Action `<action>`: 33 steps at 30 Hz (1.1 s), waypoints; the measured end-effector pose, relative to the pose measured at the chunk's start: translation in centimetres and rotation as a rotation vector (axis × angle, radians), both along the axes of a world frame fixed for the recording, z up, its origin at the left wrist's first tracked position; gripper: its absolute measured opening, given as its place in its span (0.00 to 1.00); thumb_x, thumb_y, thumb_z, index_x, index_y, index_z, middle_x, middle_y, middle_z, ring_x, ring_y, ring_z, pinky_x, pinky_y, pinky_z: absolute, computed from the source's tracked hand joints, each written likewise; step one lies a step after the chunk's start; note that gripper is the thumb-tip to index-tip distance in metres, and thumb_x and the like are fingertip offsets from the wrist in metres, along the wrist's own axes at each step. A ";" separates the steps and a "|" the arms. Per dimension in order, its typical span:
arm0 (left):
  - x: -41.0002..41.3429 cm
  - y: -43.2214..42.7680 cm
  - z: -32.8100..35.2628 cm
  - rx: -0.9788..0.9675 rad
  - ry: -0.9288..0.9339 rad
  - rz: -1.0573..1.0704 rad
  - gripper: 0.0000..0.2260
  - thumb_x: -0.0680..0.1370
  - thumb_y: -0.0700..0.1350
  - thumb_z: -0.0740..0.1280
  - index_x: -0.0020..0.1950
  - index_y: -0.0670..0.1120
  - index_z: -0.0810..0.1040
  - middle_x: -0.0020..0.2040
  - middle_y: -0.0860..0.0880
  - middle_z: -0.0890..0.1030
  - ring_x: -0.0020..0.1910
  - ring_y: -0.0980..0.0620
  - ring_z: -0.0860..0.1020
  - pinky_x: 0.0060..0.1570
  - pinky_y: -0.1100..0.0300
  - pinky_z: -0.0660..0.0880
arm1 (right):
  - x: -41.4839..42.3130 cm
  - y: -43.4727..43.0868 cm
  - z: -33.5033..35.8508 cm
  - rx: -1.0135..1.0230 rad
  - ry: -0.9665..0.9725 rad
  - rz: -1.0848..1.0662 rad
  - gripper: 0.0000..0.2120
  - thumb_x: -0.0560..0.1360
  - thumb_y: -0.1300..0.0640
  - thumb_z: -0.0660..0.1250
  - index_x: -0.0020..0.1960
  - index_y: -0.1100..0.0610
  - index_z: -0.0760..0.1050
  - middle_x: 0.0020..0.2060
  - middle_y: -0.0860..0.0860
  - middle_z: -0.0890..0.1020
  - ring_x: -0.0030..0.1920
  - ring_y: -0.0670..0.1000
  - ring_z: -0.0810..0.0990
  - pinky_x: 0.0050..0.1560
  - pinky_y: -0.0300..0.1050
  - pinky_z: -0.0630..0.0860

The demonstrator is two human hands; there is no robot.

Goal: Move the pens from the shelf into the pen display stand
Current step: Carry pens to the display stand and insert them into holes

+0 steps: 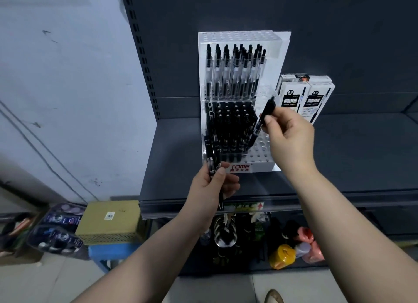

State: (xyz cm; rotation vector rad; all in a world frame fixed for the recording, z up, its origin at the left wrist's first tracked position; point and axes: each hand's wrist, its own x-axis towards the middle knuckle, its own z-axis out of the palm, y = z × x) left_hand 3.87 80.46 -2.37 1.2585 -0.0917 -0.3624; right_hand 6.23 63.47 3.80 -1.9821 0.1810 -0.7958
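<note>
Right hand (291, 135) pinching black pen (269, 107) at stand (260, 154), left hand (212, 187) gripping pen bundle (211, 154), pen boxes (305, 98) beside stand

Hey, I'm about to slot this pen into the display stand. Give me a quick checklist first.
1. One slim black plastic pen pinched in the right hand: ok.
2. Its lower end points down at the lower tier of the white perforated plastic display stand: ok.
3. Empty holes free on that tier's right side: ok.
4. Tip lined up with one hole: cannot tell.
5. Left hand grips the bundle of spare black pens clear of the stand: cannot tell; it overlaps the front left corner.
</note>
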 end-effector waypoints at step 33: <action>0.6 -3.0 -0.7 0.203 0.018 0.079 0.08 0.81 0.43 0.61 0.51 0.48 0.81 0.30 0.52 0.71 0.25 0.57 0.64 0.25 0.64 0.62 | 3.3 -4.1 1.9 -0.086 -0.041 0.073 0.07 0.76 0.57 0.65 0.42 0.59 0.78 0.33 0.58 0.81 0.37 0.60 0.78 0.42 0.56 0.78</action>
